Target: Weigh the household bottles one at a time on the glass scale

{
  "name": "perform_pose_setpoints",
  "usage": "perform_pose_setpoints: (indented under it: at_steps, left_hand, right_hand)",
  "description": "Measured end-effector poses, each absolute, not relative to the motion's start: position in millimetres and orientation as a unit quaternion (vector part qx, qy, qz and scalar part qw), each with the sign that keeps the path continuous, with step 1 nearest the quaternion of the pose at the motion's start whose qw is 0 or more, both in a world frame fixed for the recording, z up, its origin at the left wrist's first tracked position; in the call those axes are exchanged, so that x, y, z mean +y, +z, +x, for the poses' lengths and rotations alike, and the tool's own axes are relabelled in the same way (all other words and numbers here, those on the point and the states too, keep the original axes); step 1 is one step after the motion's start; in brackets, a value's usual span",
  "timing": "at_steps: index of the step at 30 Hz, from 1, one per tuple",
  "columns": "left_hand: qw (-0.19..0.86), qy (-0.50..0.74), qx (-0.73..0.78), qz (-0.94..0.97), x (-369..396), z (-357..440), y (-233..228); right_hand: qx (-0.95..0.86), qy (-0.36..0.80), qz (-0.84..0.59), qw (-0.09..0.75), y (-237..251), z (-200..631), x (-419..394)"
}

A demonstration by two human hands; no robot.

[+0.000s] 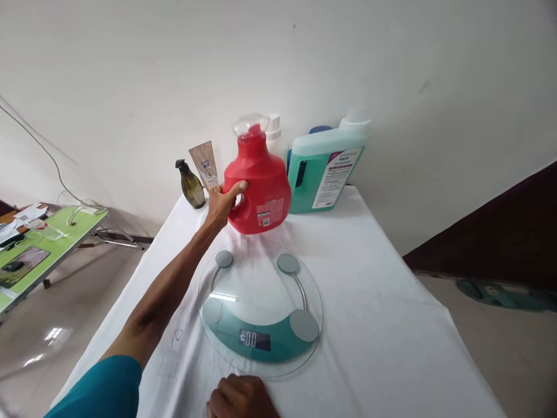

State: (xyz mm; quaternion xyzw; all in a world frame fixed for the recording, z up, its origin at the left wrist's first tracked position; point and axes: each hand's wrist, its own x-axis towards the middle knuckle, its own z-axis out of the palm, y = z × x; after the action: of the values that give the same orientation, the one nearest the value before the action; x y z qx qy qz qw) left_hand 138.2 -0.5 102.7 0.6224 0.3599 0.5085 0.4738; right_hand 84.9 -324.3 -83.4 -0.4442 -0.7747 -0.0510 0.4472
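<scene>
A plain white wall (130, 69) backs a table under a white cloth (369, 278). Left of it stands a green folding table (56, 232) on a glossy tiled floor (65, 313) that reflects light. A thin cable (39, 145) runs down the wall.

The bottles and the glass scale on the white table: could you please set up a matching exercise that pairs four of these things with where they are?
Things:
1. red detergent bottle
2. teal jug
3. dark pump bottle
4. glass scale

Places:
A. far left of the row by the wall
B. flat on the table, nearest the person
C. gripped by its handle in the left hand
D. right of the red bottle, by the wall

Pairs: 1-C, 2-D, 3-A, 4-B
</scene>
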Motion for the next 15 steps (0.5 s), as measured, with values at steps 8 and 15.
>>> perform_pose_setpoints:
  at_steps: [8,15]
  left_hand:
    - [0.487,0.567,0.314,0.585,-50.2,81.4,145.4]
    - [0.521,0.534,0.342,0.572,-117.7,50.4,129.2]
  right_hand:
    - [-0.804,0.075,-0.436,0.397,-42.6,103.7,-333.0]
    - [-0.804,0.054,-0.427,0.410,-33.3,104.3,-331.6]
